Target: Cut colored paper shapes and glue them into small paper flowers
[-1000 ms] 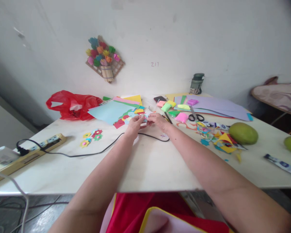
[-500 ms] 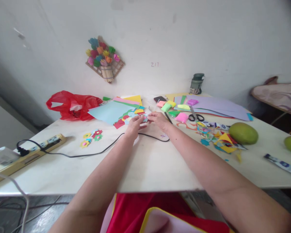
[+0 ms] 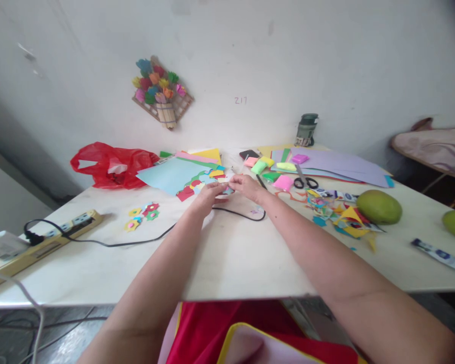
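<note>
My left hand (image 3: pixel 209 197) and my right hand (image 3: pixel 246 187) meet near the middle of the white table. Fingers on both hands are pinched together around something small and pale that I cannot make out. Just left of them lie cut paper pieces (image 3: pixel 185 192) in red, green and yellow, beside a light blue sheet (image 3: pixel 163 177). Several small paper flowers (image 3: pixel 132 224) with coloured centres rest farther left. To the right of my right hand are pink clay (image 3: pixel 283 182), a green clay packet (image 3: pixel 259 166) and black-handled scissors (image 3: pixel 305 183).
A black cord (image 3: pixel 125 244) runs from a power strip (image 3: pixel 56 240) beneath my forearms. A red plastic bag (image 3: pixel 114 167) stands back left. Paper scraps (image 3: pixel 351 220), a green mango (image 3: pixel 379 207) and a tube (image 3: pixel 440 256) lie right. Behind the purple sheets (image 3: pixel 337 164) stands a bottle (image 3: pixel 307 130).
My left hand has shifted slightly left and its fingers lie flatter. My right hand has moved slightly left, staying close to the left fingertips. The view has shifted a little.
</note>
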The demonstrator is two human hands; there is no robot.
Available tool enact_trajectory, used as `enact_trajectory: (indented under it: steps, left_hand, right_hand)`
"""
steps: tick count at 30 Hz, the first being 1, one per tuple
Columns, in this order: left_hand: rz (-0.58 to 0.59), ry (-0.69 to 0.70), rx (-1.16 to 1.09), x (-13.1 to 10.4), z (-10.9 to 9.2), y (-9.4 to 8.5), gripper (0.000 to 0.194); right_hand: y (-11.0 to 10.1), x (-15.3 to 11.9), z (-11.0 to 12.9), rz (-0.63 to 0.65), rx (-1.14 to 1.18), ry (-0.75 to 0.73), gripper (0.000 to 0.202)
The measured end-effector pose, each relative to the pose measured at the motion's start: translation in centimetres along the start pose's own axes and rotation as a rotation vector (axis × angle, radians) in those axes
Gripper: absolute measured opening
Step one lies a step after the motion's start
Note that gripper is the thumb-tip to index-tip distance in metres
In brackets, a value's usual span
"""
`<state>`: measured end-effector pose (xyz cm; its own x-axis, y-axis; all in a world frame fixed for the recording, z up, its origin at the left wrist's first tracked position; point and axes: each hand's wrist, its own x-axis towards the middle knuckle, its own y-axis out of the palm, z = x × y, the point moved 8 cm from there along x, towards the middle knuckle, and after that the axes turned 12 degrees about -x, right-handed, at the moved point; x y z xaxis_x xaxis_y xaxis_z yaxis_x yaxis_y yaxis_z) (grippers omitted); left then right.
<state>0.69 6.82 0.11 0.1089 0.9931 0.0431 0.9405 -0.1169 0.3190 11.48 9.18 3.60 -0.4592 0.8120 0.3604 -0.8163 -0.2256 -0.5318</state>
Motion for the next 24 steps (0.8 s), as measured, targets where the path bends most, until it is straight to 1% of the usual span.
enact_trajectory:
  steps: [2, 5, 7, 10, 16, 24]
  left_hand:
    - [0.007, 0.011, -0.001, -0.1, -0.2, -0.1, 0.029]
    - [-0.036, 0.036, -0.008, -0.2, -0.4, -0.5, 0.031]
    - [-0.064, 0.048, -0.015, -0.3, -0.5, -0.6, 0.032]
    - [-0.083, 0.067, -0.009, -0.4, -0.6, -0.6, 0.032]
    - [-0.050, 0.086, 0.037, -0.5, -0.7, 0.0, 0.034]
    - [-0.082, 0.105, 0.062, -0.3, -0.6, -0.1, 0.036]
  right_hand:
    - [0.1, 0.0, -0.3, 0.003, 0.069, 0.033, 0.016]
    - [0.5, -0.1, -0.9, 0.041, 0.194, 0.084, 0.014]
    - [0.7, -0.1, -1.2, 0.070, 0.235, 0.095, 0.013]
    - [0.9, -0.1, -1.4, 0.082, 0.236, 0.100, 0.012]
    - [1.0, -0.3, -1.1, 0.090, 0.217, 0.106, 0.009]
    - [1.1, -0.4, -1.0, 0.065, 0.195, 0.142, 0.011]
